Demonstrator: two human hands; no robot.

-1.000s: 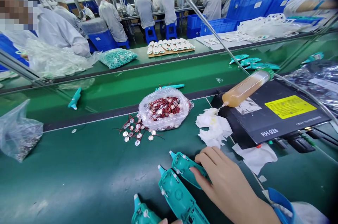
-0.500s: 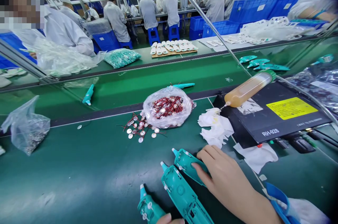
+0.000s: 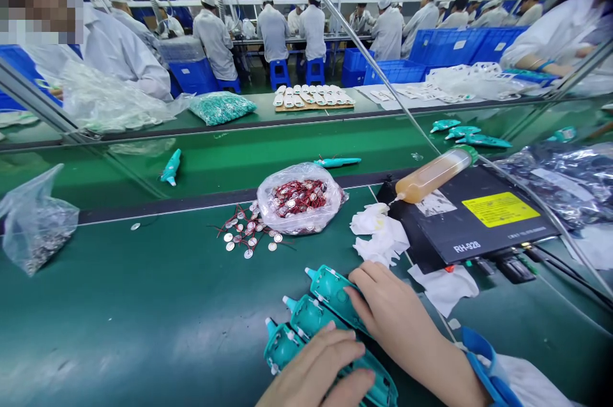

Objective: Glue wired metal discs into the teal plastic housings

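Three teal plastic half-shells with pale pointed tips lie hollow side up on the green bench, side by side. My right hand grips the farthest-right shell, its thumb inside the hollow and its fingers over the outer edge. Across the middle shell and the nearest shell reaches my left hand, fingers stretched out and apart. It hides much of both shells; whether it presses on them I cannot tell.
Beyond the shells sits a clear bag of red-wired metal discs, several spilled beside it. Crumpled white wipes lie by a black RH-928 box with an amber-filled bottle on top. A bag of small parts stands left.
My left hand has moved up from the bottom edge, over the shells. The nearest shell now lies closer against the middle one. My right hand keeps its grip; the view has shifted slightly.
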